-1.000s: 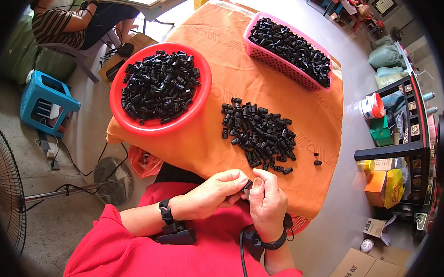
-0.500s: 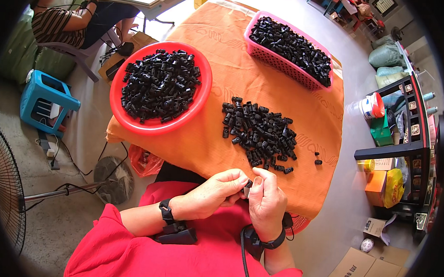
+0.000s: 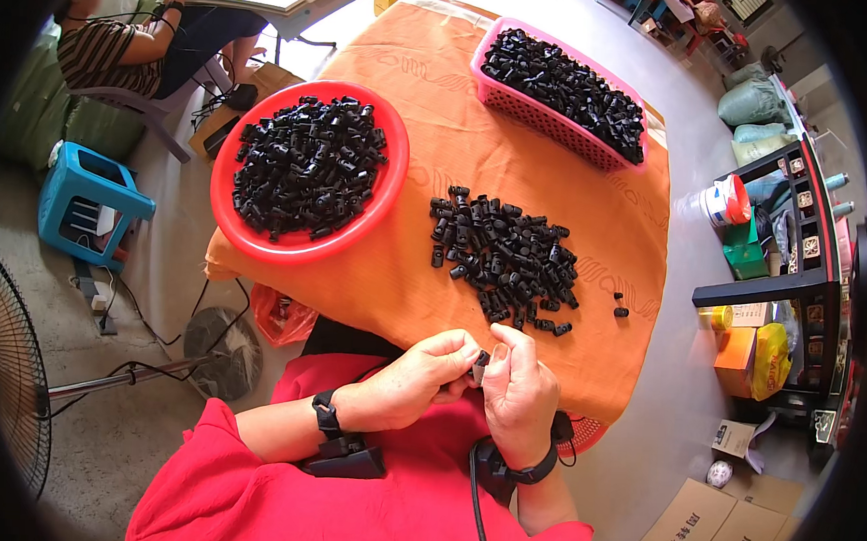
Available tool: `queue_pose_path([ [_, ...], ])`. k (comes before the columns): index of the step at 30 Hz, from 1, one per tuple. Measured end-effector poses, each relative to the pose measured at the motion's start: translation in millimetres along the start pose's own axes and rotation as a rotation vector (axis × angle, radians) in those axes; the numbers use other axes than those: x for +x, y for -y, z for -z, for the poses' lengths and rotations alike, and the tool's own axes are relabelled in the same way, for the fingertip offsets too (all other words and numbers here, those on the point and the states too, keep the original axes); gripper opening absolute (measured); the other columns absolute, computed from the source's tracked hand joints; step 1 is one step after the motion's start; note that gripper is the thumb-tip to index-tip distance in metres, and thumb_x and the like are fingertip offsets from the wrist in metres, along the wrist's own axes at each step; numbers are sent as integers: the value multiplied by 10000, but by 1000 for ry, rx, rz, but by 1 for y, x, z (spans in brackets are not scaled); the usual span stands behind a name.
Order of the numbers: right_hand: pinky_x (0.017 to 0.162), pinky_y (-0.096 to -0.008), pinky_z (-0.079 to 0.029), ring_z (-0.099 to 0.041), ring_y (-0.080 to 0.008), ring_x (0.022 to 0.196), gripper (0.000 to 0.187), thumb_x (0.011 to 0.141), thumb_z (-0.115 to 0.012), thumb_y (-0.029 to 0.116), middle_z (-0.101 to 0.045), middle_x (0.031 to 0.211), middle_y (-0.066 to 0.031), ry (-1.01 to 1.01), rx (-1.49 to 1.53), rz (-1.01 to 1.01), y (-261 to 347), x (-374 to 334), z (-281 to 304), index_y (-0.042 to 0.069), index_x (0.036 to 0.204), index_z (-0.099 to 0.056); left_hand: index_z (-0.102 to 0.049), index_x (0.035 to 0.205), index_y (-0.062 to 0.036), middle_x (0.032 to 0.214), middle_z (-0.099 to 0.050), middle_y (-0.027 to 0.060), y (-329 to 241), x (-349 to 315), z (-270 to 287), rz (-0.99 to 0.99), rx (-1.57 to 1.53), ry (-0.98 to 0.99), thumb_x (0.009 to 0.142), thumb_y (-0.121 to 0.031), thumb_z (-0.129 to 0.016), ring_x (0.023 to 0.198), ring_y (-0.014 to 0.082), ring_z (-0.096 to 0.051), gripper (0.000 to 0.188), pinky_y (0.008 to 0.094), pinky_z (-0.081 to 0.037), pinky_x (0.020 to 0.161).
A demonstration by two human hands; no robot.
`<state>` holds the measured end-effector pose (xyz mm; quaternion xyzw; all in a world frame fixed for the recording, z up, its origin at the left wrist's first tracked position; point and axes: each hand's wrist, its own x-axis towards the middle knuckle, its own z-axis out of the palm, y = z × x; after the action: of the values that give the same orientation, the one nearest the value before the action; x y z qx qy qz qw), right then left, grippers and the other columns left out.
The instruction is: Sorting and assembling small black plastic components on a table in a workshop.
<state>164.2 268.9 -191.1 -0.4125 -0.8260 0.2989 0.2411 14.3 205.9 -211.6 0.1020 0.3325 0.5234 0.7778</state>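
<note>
Close to my body, at the table's near edge, my left hand (image 3: pixel 427 369) pinches a small black cord lock (image 3: pixel 483 358) between thumb and fingers. My right hand (image 3: pixel 522 398) is closed against the same piece from the other side, its thumb up and its fingers curled. A greyish bit shows under the black piece; most of it is hidden by my fingers. Just beyond my hands lies a loose pile of black cord locks (image 3: pixel 504 259) on an orange cloth (image 3: pixel 355 301). A couple of stray cord locks (image 3: pixel 621 313) sit to the right of the pile.
A red round basin (image 3: pixel 396 187) heaped with black cord locks stands at the left. A pink basket (image 3: pixel 546 137) full of them is at the far right. A fan (image 3: pixel 4 368) and blue stool (image 3: pixel 93 202) flank me on the left; a black shelf (image 3: pixel 790 296) and cardboard (image 3: pixel 698 529) are right.
The table and its contents sit very slightly further left in view. My hands keep nearly the same grip on the small piece.
</note>
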Motion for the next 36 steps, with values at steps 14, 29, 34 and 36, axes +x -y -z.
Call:
queue_pose_path([
  [14, 579, -424, -487, -630, -321, 629, 220, 930, -570, 111, -639, 705, -125, 6, 53, -66, 3, 2, -3, 34, 1133, -608, -520, 952, -103, 796, -454, -26, 4, 1, 0, -28, -2, -36, 1048, -223, -472, 661, 68, -367, 161, 215, -301, 571],
  [29, 587, -420, -492, -633, -320, 653, 238, 920, -566, 84, -650, 752, -113, 0, 10, -38, 2, 0, -3, 24, 1149, -597, -523, 939, -116, 803, -464, -34, 6, 2, 1, -26, 0, -39, 1038, -210, -486, 646, 52, -364, 141, 205, -292, 558],
  [34, 563, -401, -489, -631, -309, 620, 225, 907, -565, 32, -634, 718, -123, -31, 34, -135, -9, -2, 2, 15, 1128, -608, -542, 958, -115, 846, -510, -19, 4, -1, -2, 25, 32, -50, 1045, -244, -475, 647, 51, -379, 169, 193, -304, 545],
  [36, 563, -398, -490, -631, -304, 618, 221, 911, -565, 32, -633, 715, -118, -27, 46, -94, -6, -3, 3, 15, 1127, -607, -543, 957, -117, 846, -512, -18, 1, -1, -4, 28, 40, -46, 1046, -252, -471, 645, 53, -383, 177, 194, -305, 539],
])
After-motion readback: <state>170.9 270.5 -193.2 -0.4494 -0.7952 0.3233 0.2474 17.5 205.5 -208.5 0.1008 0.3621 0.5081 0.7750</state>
